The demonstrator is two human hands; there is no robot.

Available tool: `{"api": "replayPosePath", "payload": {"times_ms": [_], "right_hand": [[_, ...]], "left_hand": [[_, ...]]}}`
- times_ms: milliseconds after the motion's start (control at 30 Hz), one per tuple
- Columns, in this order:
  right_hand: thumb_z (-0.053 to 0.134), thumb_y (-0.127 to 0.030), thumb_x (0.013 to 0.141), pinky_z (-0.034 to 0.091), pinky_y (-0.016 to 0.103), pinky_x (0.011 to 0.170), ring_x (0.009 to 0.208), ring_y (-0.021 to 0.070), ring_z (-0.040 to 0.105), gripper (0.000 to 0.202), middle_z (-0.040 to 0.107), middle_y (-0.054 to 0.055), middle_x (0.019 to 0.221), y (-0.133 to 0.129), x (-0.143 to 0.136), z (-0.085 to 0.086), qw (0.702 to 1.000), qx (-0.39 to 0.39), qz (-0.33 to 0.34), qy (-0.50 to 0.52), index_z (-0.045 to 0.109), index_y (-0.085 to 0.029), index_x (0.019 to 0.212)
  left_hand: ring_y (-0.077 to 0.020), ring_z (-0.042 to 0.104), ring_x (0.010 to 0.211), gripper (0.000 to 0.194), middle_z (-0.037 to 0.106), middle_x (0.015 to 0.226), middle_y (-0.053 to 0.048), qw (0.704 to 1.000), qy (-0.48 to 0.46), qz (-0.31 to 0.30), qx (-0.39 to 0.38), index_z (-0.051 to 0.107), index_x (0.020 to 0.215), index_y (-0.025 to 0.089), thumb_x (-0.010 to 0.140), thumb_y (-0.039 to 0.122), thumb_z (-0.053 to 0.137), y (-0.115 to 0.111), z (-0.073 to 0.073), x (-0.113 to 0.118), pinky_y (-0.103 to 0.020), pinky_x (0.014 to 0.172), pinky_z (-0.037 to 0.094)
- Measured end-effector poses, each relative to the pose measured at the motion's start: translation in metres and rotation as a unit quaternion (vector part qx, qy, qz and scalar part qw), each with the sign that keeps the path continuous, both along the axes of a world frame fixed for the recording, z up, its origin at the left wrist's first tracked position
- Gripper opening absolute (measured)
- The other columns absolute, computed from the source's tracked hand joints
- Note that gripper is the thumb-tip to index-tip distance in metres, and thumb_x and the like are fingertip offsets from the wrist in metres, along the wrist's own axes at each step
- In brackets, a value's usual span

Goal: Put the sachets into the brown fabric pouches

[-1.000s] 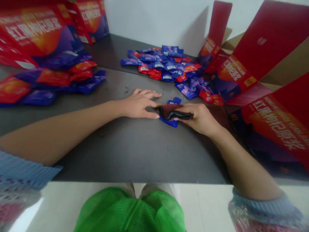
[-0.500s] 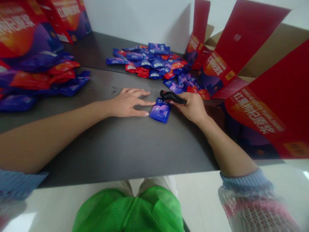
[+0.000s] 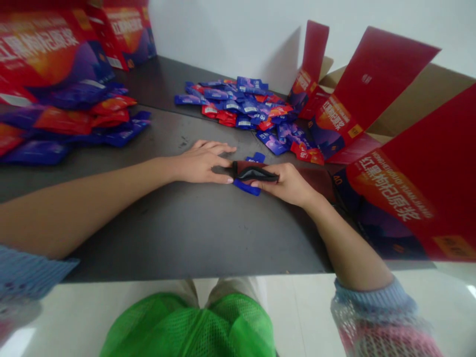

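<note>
On the grey table lies a small blue-purple sachet (image 3: 247,187), mostly covered from above. My right hand (image 3: 292,184) grips a brown folded pad with a black inner side (image 3: 256,171), which rests over the sachet's middle. Only the sachet's top and bottom ends show past it. Flat on the tabletop, my left hand (image 3: 203,162) has its fingers spread, its thumb and index fingertip at the sachet's left edge. Whether the pad presses on the sachet or only hovers close above, I cannot tell.
Beyond my hands is a heap of blue and red sachets (image 3: 238,101). Another sachet pile (image 3: 74,124) lies at the left, before printed red boxes (image 3: 128,34). Open red cartons (image 3: 401,183) with raised flaps stand along the right. The table's front edge (image 3: 201,278) is near me.
My right hand has brought the brown pad down and left over the sachet, hiding its middle. My left hand stays beside it. The whole view has shifted slightly.
</note>
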State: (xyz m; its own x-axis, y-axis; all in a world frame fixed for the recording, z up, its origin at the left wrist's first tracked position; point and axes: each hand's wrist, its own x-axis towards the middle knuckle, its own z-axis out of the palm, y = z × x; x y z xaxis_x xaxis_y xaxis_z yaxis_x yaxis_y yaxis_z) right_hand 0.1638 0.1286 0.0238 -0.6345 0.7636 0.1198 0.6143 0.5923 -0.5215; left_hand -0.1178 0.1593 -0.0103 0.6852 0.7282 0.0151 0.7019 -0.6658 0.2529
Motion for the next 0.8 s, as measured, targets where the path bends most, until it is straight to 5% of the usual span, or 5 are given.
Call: {"api": "replayPosePath", "payload": {"times_ms": [233, 400, 567, 800], "right_hand": [[0.072, -0.045, 0.088, 0.051, 0.033, 0.074, 0.086, 0.0255, 0.073, 0.031, 0.081, 0.004, 0.094, 0.024, 0.015, -0.011, 0.993, 0.046, -0.104, -0.012, 0.081, -0.026, 0.11], [0.073, -0.044, 0.085, 0.052, 0.036, 0.072, 0.084, 0.028, 0.073, 0.029, 0.08, 0.008, 0.087, 0.047, 0.038, -0.016, 0.974, 0.078, -0.208, -0.039, 0.082, -0.019, 0.098], [0.069, -0.045, 0.087, 0.054, 0.037, 0.077, 0.084, 0.0272, 0.074, 0.032, 0.08, 0.008, 0.085, 0.05, 0.045, -0.015, 0.974, 0.126, -0.186, -0.006, 0.082, -0.019, 0.1], [0.081, -0.044, 0.079, 0.057, 0.04, 0.091, 0.099, 0.0275, 0.075, 0.032, 0.081, 0.006, 0.104, 0.033, 0.034, -0.009, 0.968, 0.042, -0.098, 0.226, 0.08, -0.021, 0.1]], "left_hand": [[-0.0368, 0.025, 0.156, 0.061, 0.028, 0.172, -0.007, 1.0, 0.003, -0.001, -0.004, 0.05, 0.152, 0.044, 0.097, 0.069, 0.048, 0.0, 0.0, 0.0, -0.057, 0.12, 0.014], [-0.0376, 0.025, 0.155, 0.061, 0.027, 0.172, -0.006, 1.0, 0.005, -0.003, 0.002, 0.047, 0.154, 0.047, 0.098, 0.07, 0.045, 0.001, -0.003, -0.002, -0.057, 0.12, 0.014], [-0.037, 0.026, 0.155, 0.061, 0.028, 0.172, -0.006, 1.0, 0.006, -0.007, 0.01, 0.046, 0.154, 0.047, 0.098, 0.071, 0.045, 0.002, -0.004, -0.002, -0.056, 0.12, 0.014], [-0.0377, 0.026, 0.155, 0.061, 0.027, 0.172, -0.006, 1.0, 0.005, 0.001, 0.0, 0.047, 0.154, 0.046, 0.098, 0.07, 0.045, -0.001, 0.0, -0.001, -0.058, 0.119, 0.013]]}}
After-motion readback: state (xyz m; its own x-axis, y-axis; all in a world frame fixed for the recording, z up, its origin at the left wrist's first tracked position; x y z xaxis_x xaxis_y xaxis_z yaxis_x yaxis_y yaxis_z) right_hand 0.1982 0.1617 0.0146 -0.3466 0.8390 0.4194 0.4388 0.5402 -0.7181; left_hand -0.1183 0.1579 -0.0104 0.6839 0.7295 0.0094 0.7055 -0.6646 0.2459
